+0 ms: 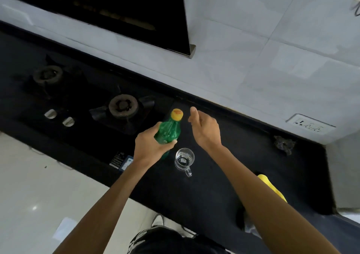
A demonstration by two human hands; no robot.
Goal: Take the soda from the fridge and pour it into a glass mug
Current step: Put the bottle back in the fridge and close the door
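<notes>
Right hand point(204, 129) reaching for cap point(176, 114), fingers loosely apart, holding nothing.
Left hand point(151, 146) gripping bottle point(169, 132) over bench point(224, 175), neck tilting far-right; mug point(184, 159) sitting just near-right, unfilled.

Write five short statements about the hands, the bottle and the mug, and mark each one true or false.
1. The left hand grips the green bottle. True.
2. The bottle's yellow cap is off. False: it sits on the neck.
3. The right hand holds the glass mug. False: it hangs beside the cap, holding nothing.
4. The mug stands upright and empty on the black counter. True.
5. The mug stands on a stove burner. False: the burner is apart from it, beyond the bottle.
</notes>
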